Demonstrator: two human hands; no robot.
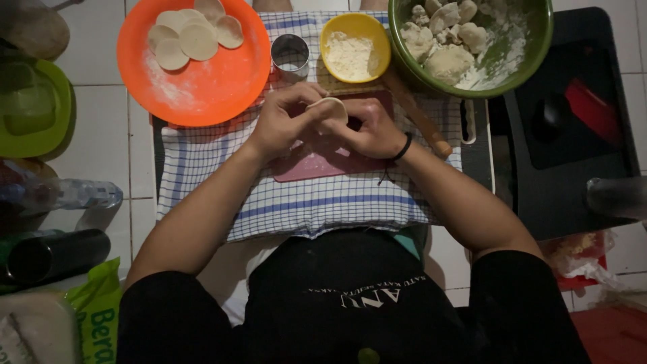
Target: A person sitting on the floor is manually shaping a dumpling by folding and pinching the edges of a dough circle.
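Note:
A small round disc of pale dough (329, 106) is held between both hands above a pink cutting board (317, 164). My left hand (286, 120) pinches its left edge with the fingers curled. My right hand (367, 128), with a black band at the wrist, grips its right side. The board lies on a blue-and-white checked cloth (303, 202). Just behind the hands stand a round metal cutter (290, 56) and a yellow bowl of flour (354, 47).
An orange plate (202, 81) at the back left carries several cut dough discs (195, 30). A green bowl (532, 47) at the back right holds dough lumps and flour. A wooden rolling pin (418, 114) lies to the right. Bottles (60, 195) lie at the left.

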